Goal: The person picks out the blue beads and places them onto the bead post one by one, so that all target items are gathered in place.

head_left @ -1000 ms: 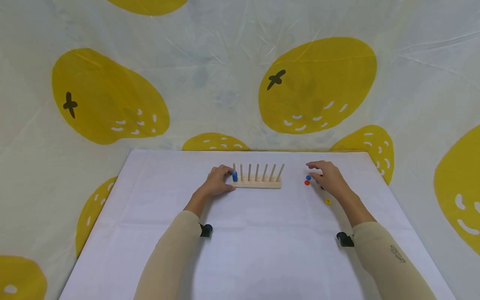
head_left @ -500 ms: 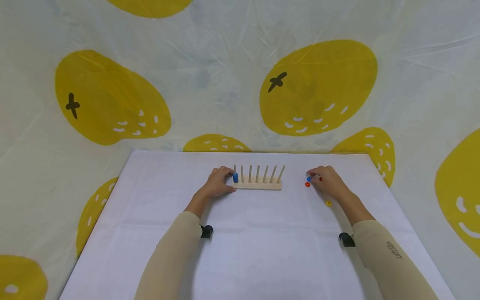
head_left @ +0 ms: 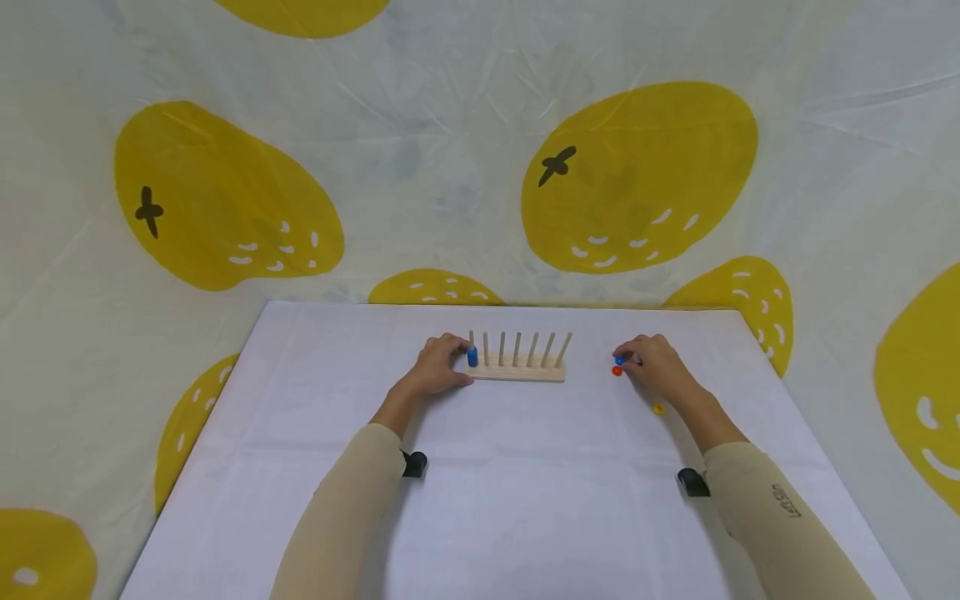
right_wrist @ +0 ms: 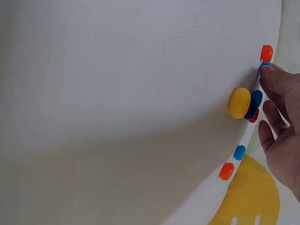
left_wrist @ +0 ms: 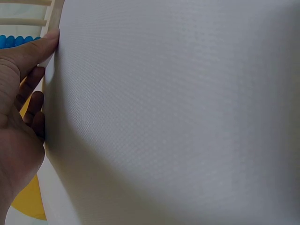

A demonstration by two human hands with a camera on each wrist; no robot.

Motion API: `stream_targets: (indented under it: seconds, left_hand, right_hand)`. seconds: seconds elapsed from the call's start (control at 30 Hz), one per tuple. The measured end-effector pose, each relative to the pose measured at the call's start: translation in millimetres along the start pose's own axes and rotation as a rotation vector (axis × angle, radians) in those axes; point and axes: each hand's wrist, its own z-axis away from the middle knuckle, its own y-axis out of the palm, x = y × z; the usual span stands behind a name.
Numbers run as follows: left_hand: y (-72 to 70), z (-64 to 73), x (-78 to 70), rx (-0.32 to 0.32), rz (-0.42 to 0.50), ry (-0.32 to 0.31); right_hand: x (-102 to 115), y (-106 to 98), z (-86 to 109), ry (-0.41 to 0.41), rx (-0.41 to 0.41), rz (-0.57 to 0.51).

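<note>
My left hand (head_left: 437, 367) holds the left end of a wooden peg rack (head_left: 517, 374). Its thumb lies on the front edge of the base and the fingers reach behind. Several blue beads (head_left: 472, 357) are stacked on the leftmost peg; the other pegs stand bare. To the right of the rack, my right hand (head_left: 654, 365) reaches down to the table and pinches a blue bead (right_wrist: 266, 64) between thumb and index finger. An orange-red bead (head_left: 617, 371) lies right beside that bead. Closer to me is a yellow bead (head_left: 658, 409), under the right wrist.
The right wrist view shows more loose beads by the right hand: a blue bead (right_wrist: 256, 98), a dark blue one, a red bead (right_wrist: 253, 116), another blue and an orange bead (right_wrist: 227, 171). A patterned cloth (head_left: 450, 167) rises behind the white tabletop (head_left: 540, 500).
My right hand has lowered, and its thumb and fingers, spread apart a second ago, have come together on the blue bead. The left hand stays at the rack's end.
</note>
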Motion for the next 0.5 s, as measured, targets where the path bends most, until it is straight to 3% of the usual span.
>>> stream_targets:
  seconds: [0.5]
  left_hand:
    - [1.2,0.4,0.1,0.005,0.015,-0.014]
  right_hand:
    - [3.2,-9.0,4.7,0.002,-0.011,-0.053]
